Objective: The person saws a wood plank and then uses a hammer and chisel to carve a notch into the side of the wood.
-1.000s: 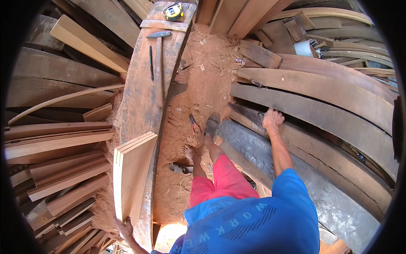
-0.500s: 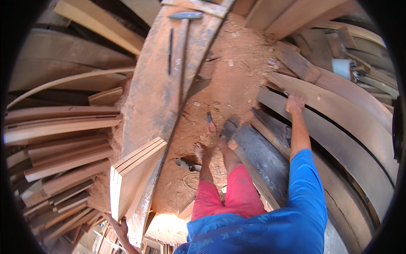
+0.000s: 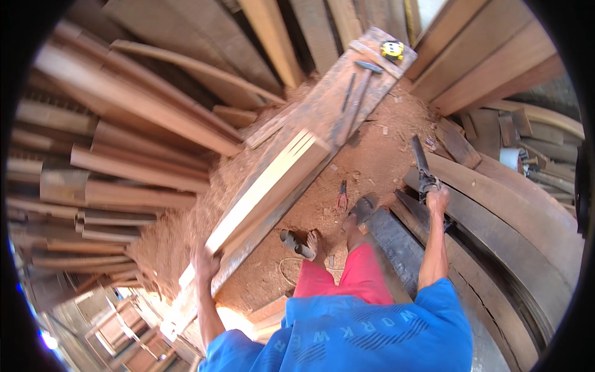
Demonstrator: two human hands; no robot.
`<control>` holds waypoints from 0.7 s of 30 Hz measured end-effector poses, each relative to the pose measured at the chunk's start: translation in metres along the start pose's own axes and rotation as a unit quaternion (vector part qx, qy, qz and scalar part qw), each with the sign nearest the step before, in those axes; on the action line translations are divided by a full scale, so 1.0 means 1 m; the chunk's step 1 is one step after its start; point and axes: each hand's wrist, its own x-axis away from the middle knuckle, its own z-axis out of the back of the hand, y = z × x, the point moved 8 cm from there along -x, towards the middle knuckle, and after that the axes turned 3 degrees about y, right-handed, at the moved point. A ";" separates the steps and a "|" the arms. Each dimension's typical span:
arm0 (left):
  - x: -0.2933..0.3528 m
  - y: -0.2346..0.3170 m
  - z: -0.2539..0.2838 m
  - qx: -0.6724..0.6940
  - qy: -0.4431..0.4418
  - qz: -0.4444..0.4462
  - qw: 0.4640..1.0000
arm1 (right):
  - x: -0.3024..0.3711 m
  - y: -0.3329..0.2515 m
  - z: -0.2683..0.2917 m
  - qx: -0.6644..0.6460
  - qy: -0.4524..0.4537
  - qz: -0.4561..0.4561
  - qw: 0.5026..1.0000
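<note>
1 yellow tape measure [image 3: 392,51] lies near 1 hammer [image 3: 356,102] and 1 thin dark stick [image 3: 349,92], while 1 pair of red-handled pliers [image 3: 343,188] lies on sawdust-covered ground [image 3: 385,158].

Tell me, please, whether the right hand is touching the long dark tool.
Touching: the head view shows the right hand closed on the long dark tool, with no gap between them.

Pale boards [image 3: 268,186], black tool [image 3: 426,181]

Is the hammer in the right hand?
No, the hammer lies on the wooden plank; the right hand grips a long dark tool.
</note>
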 end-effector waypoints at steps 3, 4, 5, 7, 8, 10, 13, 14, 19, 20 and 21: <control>-0.033 0.030 0.016 0.035 -0.004 -0.005 0.999 | 0.043 0.021 0.024 -0.183 0.047 0.026 0.982; -0.035 0.022 0.016 0.030 0.001 -0.004 1.000 | 0.062 0.008 0.050 -0.253 0.058 0.034 0.965; -0.036 0.011 0.015 0.024 0.005 -0.004 1.000 | 0.092 -0.005 0.066 -0.327 0.060 0.023 0.943; -0.045 0.014 0.010 0.036 0.024 -0.041 0.998 | 0.131 -0.005 0.068 -0.517 -0.030 0.062 0.853; -0.039 0.012 0.010 0.045 0.037 -0.058 0.997 | 0.166 -0.030 0.074 -0.644 -0.111 0.044 0.755; -0.039 0.000 0.006 0.017 0.070 -0.067 0.995 | 0.229 -0.073 0.094 -0.599 -0.202 0.049 0.774; -0.036 0.012 0.004 0.055 0.044 -0.055 0.996 | 0.303 -0.120 0.098 -0.583 -0.239 0.154 0.761; -0.033 0.021 0.004 0.072 0.020 -0.047 0.996 | 0.326 -0.127 0.095 -0.581 -0.240 0.157 0.762; -0.025 0.022 0.011 0.097 0.047 -0.109 0.988 | 0.412 -0.146 0.084 -0.544 -0.214 0.218 0.781; -0.027 0.022 0.012 0.099 0.055 -0.130 0.985 | 0.418 -0.132 0.079 -0.522 -0.194 0.226 0.799; -0.025 0.018 0.011 0.105 0.044 -0.125 0.986 | 0.427 -0.114 0.071 -0.475 -0.184 0.211 0.835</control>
